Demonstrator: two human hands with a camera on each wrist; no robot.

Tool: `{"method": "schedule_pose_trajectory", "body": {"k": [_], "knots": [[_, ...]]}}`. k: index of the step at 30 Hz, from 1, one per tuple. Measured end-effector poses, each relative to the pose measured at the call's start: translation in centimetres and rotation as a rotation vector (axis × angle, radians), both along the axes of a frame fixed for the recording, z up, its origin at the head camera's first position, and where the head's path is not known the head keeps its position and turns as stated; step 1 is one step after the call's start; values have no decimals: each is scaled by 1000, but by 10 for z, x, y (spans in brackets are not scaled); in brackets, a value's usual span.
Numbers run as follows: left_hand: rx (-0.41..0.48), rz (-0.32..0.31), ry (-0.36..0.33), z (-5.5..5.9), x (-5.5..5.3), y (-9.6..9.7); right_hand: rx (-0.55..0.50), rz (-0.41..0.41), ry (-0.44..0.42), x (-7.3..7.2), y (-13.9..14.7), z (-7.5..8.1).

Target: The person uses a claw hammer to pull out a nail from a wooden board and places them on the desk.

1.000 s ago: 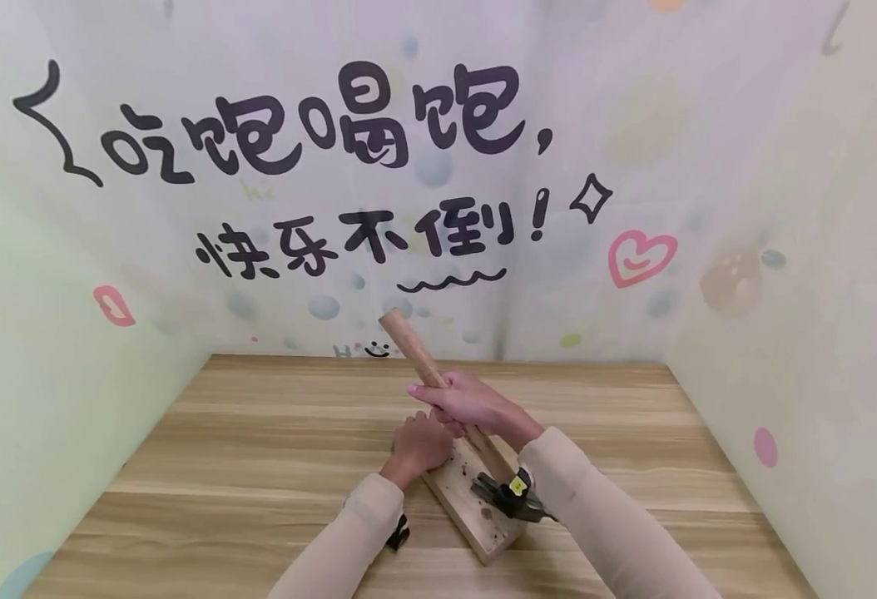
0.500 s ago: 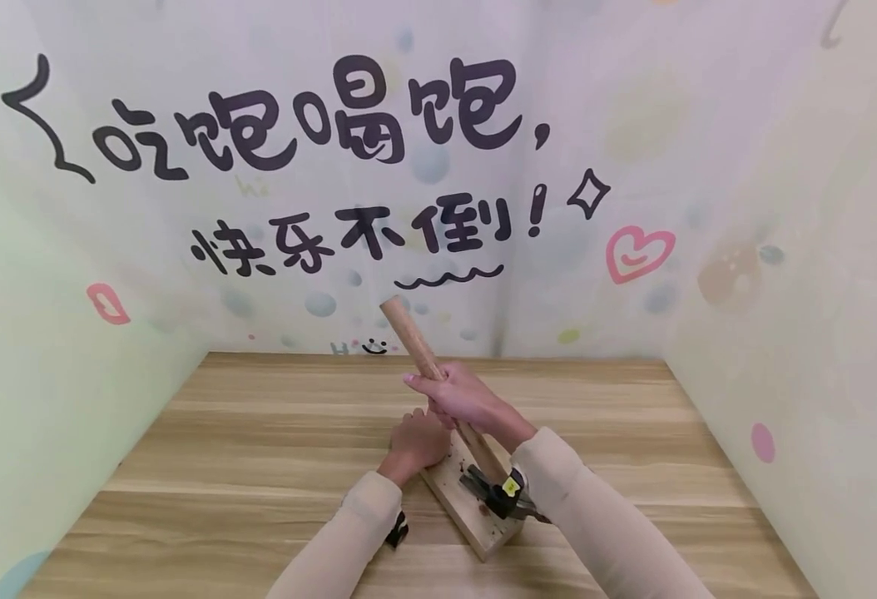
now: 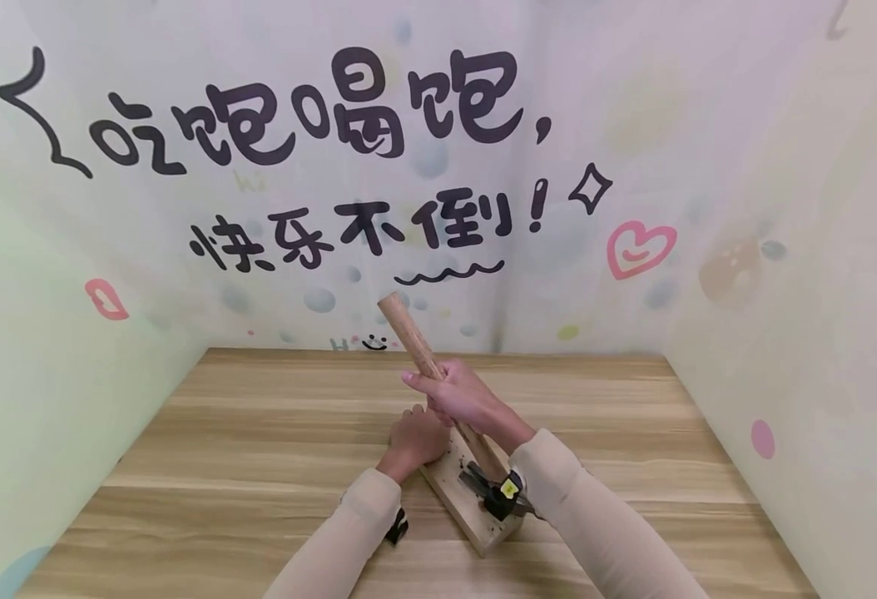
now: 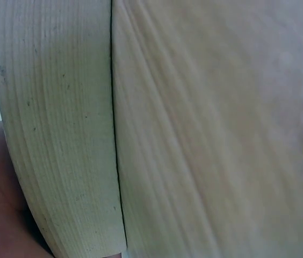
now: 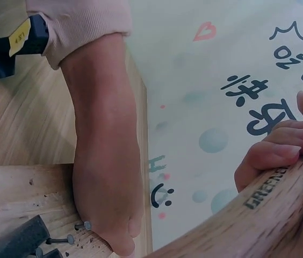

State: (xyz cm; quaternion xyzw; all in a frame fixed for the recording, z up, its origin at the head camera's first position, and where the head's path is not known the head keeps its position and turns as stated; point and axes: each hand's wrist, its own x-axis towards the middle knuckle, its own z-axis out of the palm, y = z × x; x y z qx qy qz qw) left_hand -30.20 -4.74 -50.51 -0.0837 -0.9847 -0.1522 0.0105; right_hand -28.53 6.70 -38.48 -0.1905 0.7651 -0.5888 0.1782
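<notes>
In the head view my right hand (image 3: 468,398) grips the wooden handle of a claw hammer (image 3: 408,333), fingers wrapped round it and thumb along it. The handle slants up and away; the dark claw is low over the near part of a wooden board (image 3: 453,499). Part of the hammer head is hidden behind the right wrist camera. My left hand (image 3: 419,434) holds the board's far end, its fingers curled over the edge. Several nails (image 5: 60,240) stick out of the board beside the hammer head (image 5: 17,239) in the right wrist view.
The board lies on a wood-grain table (image 3: 259,466). A printed cloth wall (image 3: 296,50) rises behind the table, with side walls left and right. A black wrist camera (image 3: 509,492) with a yellow label sits at the right cuff, and another (image 3: 397,528) at the left.
The hammer handle's free end has tipped up slightly, and the right hand has shifted a little left. The left hand stays on the board. The head view has drifted slightly.
</notes>
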Motion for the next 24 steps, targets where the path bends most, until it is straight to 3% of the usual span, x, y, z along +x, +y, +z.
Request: {"method": "schedule_pose_trajectory", "body": {"k": [8, 14, 24], "knots": [[38, 32, -16, 1, -2, 1, 39, 6, 12, -7, -5, 0], [50, 76, -36, 3, -1, 1, -20, -3, -43, -8, -7, 2], [30, 55, -36, 3, -1, 2, -38, -35, -51, -6, -5, 1]]}}
